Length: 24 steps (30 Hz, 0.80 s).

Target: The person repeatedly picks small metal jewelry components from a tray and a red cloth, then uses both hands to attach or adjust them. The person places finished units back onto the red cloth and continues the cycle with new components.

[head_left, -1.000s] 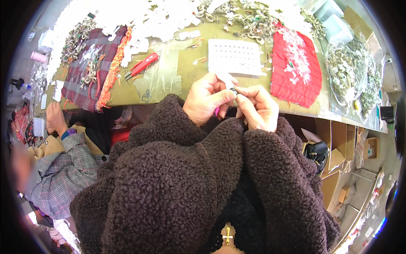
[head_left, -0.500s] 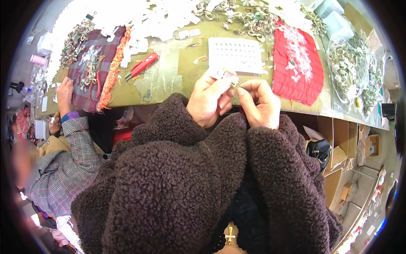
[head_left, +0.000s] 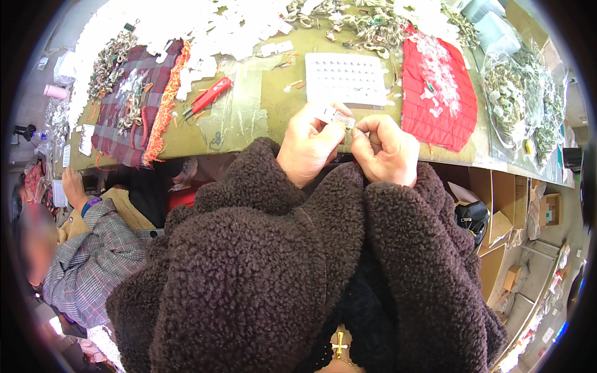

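Over the table's near edge, my left hand (head_left: 309, 144) pinches a small white plastic piece (head_left: 339, 119) between thumb and fingers. Close beside it on the right, my right hand (head_left: 387, 150) has its thumb and forefinger pressed together at the piece's edge. Whatever sits between those right fingertips is too small to make out. Just beyond my hands lies a white tray (head_left: 346, 94) with rows of small dark studs. To its right is a red quilted cloth (head_left: 413, 117) with a heap of small clear-white bits (head_left: 437, 78) on it.
Red-handled pliers (head_left: 213, 93) lie left of the tray. A plaid cloth (head_left: 112, 140) with an orange fringe holds wired parts and another red-handled tool. White pieces (head_left: 233, 28) pile up at the back. Bags of wired parts (head_left: 507, 102) stand right. A co-worker's plaid sleeve (head_left: 102, 248) is at left.
The co-worker's hand has drawn back from the plaid cloth toward their body. My hands stay together, the right shifted slightly rightward; the white piece has tilted a little between my fingers.
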Each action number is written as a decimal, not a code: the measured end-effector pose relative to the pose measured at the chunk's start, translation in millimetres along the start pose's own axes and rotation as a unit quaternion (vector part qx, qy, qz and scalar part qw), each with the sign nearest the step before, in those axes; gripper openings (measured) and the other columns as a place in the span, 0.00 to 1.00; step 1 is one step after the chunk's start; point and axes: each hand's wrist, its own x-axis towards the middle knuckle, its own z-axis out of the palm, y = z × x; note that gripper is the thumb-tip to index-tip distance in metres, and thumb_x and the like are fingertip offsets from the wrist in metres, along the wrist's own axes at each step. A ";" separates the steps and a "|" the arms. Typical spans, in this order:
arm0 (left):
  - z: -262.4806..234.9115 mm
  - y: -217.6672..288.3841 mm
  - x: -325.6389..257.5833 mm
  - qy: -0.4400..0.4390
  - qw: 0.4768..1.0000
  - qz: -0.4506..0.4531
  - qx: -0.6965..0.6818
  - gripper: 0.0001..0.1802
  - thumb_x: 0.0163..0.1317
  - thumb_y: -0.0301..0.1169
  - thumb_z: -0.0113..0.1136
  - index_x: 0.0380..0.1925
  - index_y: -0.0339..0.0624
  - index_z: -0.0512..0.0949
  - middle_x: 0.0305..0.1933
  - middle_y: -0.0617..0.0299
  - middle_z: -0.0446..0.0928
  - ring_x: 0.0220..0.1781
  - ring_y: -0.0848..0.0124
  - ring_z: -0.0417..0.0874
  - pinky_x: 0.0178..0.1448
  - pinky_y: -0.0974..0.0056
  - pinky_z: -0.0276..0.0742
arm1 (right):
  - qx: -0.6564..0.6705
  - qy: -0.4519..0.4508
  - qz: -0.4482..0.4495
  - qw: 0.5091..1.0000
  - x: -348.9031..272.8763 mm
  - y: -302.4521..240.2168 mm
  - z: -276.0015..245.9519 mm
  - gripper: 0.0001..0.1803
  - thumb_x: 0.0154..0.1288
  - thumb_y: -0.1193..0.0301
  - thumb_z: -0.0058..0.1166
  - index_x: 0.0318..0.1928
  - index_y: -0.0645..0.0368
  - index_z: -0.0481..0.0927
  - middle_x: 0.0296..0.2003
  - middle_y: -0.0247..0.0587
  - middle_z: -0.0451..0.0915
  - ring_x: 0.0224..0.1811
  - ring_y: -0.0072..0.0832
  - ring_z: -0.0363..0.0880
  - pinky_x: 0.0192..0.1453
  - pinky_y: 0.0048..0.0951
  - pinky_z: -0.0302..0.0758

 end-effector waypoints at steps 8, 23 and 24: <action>-1.0 -2.5 4.0 0.026 0.999 0.044 0.005 0.07 0.61 0.23 0.53 0.40 0.38 0.73 0.27 0.65 0.73 0.16 0.82 0.65 0.18 0.73 0.61 | 0.090 -0.078 0.138 0.983 3.4 -9.9 -2.1 0.05 0.61 0.74 0.55 0.35 0.61 0.75 0.21 0.41 0.79 0.21 0.29 0.80 0.27 0.27 0.75; -3.4 6.0 -0.6 0.021 0.993 -0.058 -0.104 0.06 0.62 0.29 0.55 0.37 0.42 0.73 0.21 0.66 0.69 0.12 0.82 0.61 0.15 0.74 0.56 | 0.296 -0.077 0.233 0.923 0.2 -13.2 9.0 0.05 0.67 0.77 0.48 0.39 0.68 0.71 0.28 0.38 0.79 0.28 0.16 0.76 0.32 0.19 0.73; -3.0 5.3 -0.6 0.023 0.994 -0.053 -0.096 0.06 0.62 0.29 0.55 0.38 0.42 0.73 0.21 0.66 0.69 0.12 0.82 0.61 0.15 0.74 0.56 | 0.292 -0.078 0.223 0.927 1.1 -14.1 9.4 0.05 0.67 0.77 0.48 0.39 0.68 0.71 0.28 0.39 0.79 0.28 0.18 0.77 0.32 0.20 0.73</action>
